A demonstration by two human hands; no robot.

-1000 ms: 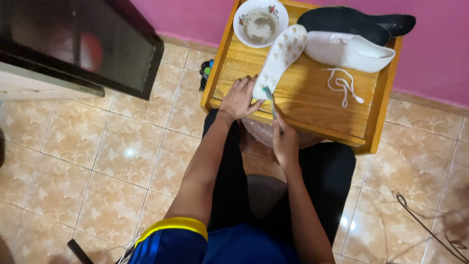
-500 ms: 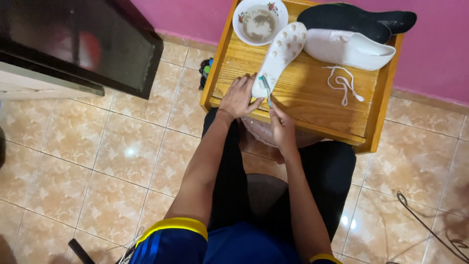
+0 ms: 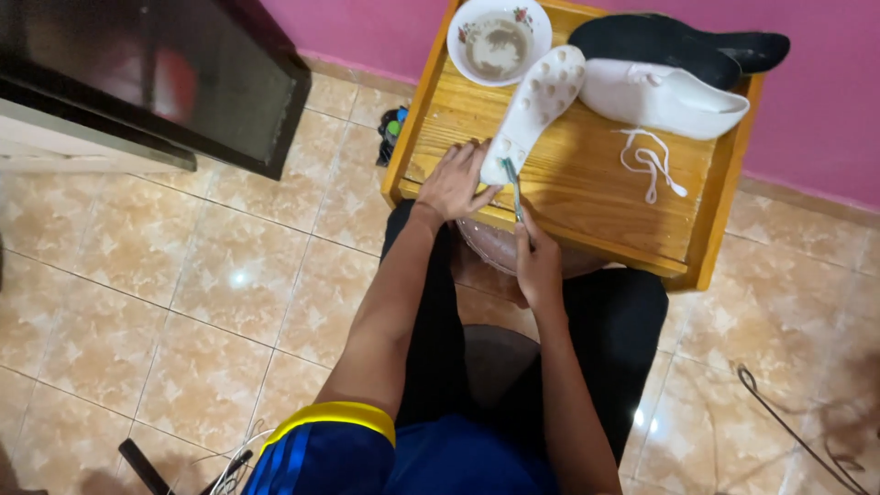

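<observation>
Clamp the white studded shoe [image 3: 536, 110], sole-up on the wooden table [image 3: 587, 183], with your left hand [image 3: 456, 181]; right hand [image 3: 538, 261], grasping the brush [image 3: 511, 179], should scrub the heel with short strokes

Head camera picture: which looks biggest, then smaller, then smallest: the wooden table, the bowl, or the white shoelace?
1. wooden table, by far the largest.
2. bowl.
3. white shoelace; its loose loops cover less area than the bowl, though not by much.

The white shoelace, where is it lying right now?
The white shoelace lies loose on the wooden table, right of centre, just below the white shoe upper.
</observation>
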